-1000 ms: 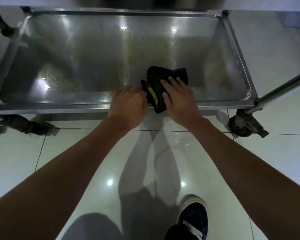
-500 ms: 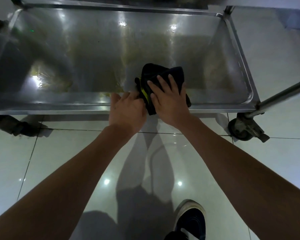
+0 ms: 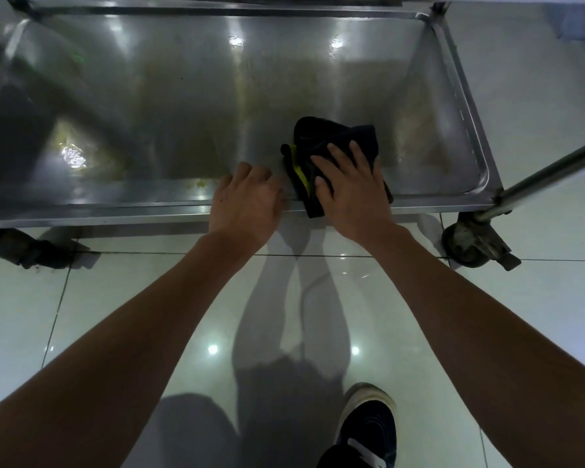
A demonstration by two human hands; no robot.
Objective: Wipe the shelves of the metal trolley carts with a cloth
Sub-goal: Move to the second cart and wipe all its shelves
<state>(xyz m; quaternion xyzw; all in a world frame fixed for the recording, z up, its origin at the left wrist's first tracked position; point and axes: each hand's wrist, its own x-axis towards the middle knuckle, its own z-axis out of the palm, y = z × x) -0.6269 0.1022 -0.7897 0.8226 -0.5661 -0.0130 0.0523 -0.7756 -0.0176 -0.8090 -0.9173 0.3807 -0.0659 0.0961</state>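
We looked down on the lowest shelf (image 3: 183, 96) of a metal trolley cart, a shallow steel tray with a raised rim and rounded corners, set just above a glossy tiled floor (image 3: 81, 315). The cloth (image 3: 338, 140) was a dark, nearly black rag, bunched and folded, with a bright yellow-green strip showing along its edge toward 9 o'clock; it lay on the shelf close to the near rim, toward 4 o'clock of the tray's middle, and its near end draped over the rim. Our right hand (image 3: 348, 194) lay flat on the cloth, fingers spread and extended toward 12 o'clock, pressing it onto the steel rather than clutching it. Our left hand (image 3: 247, 204) rested just at 9 o'clock of the cloth, loosely curled with its knuckles over the near rim, holding nothing; whether it touched the cloth we could not tell. The steel looked smeared, with a yellowish-brown film across the middle and toward 3 o'clock, and a wet, bright patch (image 3: 73, 157) near 8 o'clock catching the light. A caster (image 3: 470, 241) stood under the tray's corner at 4 o'clock, beneath a steel tube (image 3: 554, 170) that ran off toward 2 o'clock. A dark shoe (image 3: 368, 430) with a pale sole showed at 6 o'clock.
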